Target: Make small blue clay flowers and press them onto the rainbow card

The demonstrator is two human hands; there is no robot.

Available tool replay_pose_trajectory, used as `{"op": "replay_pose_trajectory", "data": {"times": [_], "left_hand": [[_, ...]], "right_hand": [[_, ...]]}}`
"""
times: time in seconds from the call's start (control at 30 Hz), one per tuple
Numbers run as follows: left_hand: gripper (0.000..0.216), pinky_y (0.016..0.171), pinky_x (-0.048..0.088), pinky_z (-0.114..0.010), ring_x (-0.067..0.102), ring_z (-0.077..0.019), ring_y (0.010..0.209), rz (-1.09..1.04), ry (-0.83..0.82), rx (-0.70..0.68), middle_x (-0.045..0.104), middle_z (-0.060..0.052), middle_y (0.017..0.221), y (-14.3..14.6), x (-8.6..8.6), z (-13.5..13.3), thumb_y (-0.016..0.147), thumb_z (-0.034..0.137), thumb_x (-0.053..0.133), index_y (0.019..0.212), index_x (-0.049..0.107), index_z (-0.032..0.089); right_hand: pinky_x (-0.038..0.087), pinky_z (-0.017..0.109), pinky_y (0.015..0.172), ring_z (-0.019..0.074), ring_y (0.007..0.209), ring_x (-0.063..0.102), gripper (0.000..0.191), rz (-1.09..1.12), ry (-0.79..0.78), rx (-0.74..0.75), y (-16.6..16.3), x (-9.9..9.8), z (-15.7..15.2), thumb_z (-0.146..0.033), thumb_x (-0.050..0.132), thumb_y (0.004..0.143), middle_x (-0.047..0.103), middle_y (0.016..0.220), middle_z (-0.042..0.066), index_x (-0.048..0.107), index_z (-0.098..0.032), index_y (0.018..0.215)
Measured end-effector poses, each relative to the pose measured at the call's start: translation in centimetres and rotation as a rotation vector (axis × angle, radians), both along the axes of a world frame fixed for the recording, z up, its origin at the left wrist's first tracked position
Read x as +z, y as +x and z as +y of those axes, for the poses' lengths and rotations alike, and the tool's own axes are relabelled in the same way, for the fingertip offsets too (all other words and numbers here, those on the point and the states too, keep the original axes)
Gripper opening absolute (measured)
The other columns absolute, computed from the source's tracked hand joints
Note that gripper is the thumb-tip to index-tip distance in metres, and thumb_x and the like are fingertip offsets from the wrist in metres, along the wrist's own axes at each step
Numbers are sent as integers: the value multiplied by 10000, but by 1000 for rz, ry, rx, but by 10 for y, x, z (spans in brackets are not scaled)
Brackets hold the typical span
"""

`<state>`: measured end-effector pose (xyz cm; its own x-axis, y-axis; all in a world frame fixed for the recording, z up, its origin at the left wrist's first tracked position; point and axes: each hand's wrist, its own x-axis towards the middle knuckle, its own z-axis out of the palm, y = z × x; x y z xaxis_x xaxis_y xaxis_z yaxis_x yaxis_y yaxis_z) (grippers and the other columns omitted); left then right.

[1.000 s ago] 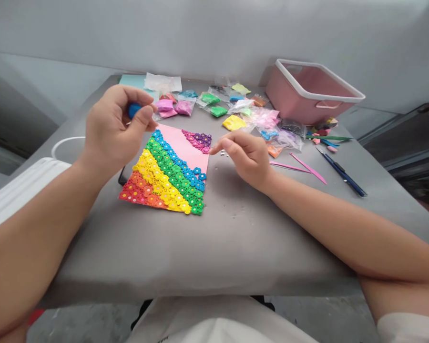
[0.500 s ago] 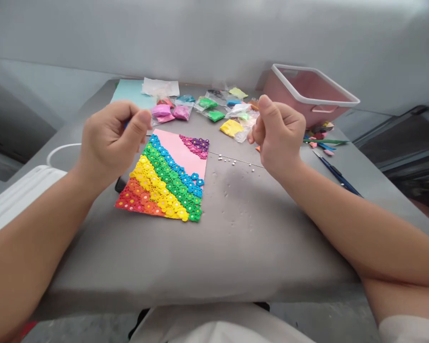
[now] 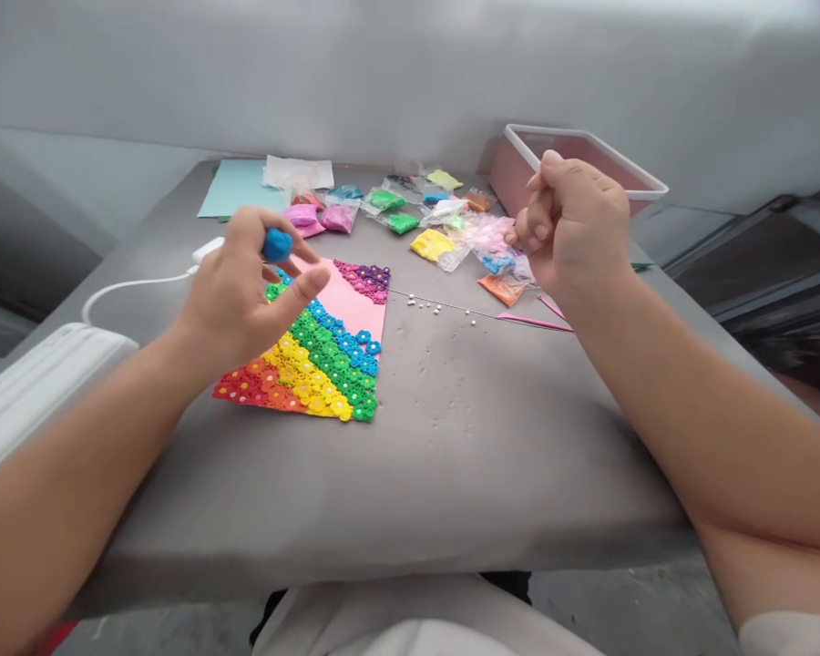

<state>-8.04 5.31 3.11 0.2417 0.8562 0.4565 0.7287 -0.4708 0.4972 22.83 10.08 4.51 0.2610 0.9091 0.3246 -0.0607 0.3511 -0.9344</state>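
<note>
A lump of blue modelling clay (image 3: 277, 244) rests in the curled fingers of my left hand (image 3: 236, 296), whose thumb stands apart from them. That hand hovers over the left side of a pink card (image 3: 345, 301) covered in bands of tiny clay flowers: red, orange, yellow, green and blue, with purple and magenta in the far corner. Raised on the right, my right hand (image 3: 578, 223) has thumb and fingertips pinched together; whatever lies between them is hidden. It is in front of the pink basket (image 3: 519, 173).
Bagged clay in several colours, including a yellow pack (image 3: 432, 244), lies along the back. Small white beads (image 3: 437, 310) are scattered right of the card, near pink tools (image 3: 533, 321). A white device (image 3: 55, 383) with a cable is at left; light blue sheets (image 3: 236, 189) lie behind.
My left hand has opened its thumb and forefinger, bringing the blue clay into sight. My right hand has moved right and slightly up, staying pinched, and the pink tools now show.
</note>
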Motion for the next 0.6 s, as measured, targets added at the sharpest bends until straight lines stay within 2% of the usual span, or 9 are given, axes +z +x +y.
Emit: {"op": "replay_pose_trajectory", "data": {"times": [0.07,0.13,0.2,0.27,0.3,0.37,0.43,0.5,0.6], "left_hand": [[684,952,546,-429,627,-253,1175,29,1,-103,519,-176,1437,-5,-3,1,783,464,816,1198,321,239],[852,1078,491,-525,467,-348,1411,105,-5,-206,309,-266,1543,-8,-6,-1,706,457,885,1226,243,245],[944,1150,417,-595,291,-416,1527,175,-8,-290,262,-287,1529,-7,-10,-9,646,473,924,1238,225,247],[1037,1179,355,-658,207,-466,1552,247,-19,-369,272,-293,1527,1,-13,-22,565,536,948,1243,215,254],[1049,1162,367,-676,198,-487,1548,284,-39,-418,279,-305,1527,6,-15,-29,559,576,935,1245,211,253],[912,1126,420,-664,240,-465,1540,310,-83,-443,275,-302,1547,18,-19,-45,684,576,863,1246,216,262],[626,1149,412,-631,279,-404,1538,360,-96,-483,334,-274,1523,28,-23,-57,881,408,708,1245,221,257],[477,1137,432,-606,316,-375,1523,360,-69,-486,403,-241,1471,35,-28,-62,927,282,593,1231,226,255],[408,1095,466,-599,402,-380,1465,367,-31,-449,404,-238,1472,36,-30,-61,907,198,528,1200,249,247]], "right_hand": [[334,290,483,83,349,261,454,21,-25,-32,7,3,2,-135,451,991,316,334,-81,544,-230,557],[319,297,480,85,355,259,452,61,-44,-65,13,7,5,-135,454,987,320,335,-75,557,-222,556],[323,299,483,87,362,277,447,82,-67,-94,17,10,7,-101,445,978,328,340,-74,571,-218,566],[345,301,498,86,364,295,444,77,-83,-110,21,12,9,-63,433,965,335,344,-76,575,-217,574],[355,303,505,88,363,298,438,70,-85,-114,22,13,10,-57,431,962,338,344,-78,576,-218,581],[366,303,509,89,366,297,416,65,-68,-117,24,12,11,-73,442,963,346,345,-78,575,-215,594],[372,299,511,87,369,301,389,65,-57,-112,26,10,13,-86,462,956,354,353,-81,571,-211,605],[381,295,512,80,364,311,362,45,-55,-97,29,8,15,-83,475,939,355,362,-89,570,-217,617],[396,292,507,74,356,328,326,1,-40,-64,33,4,18,-111,492,929,366,368,-97,579,-230,639]]}}
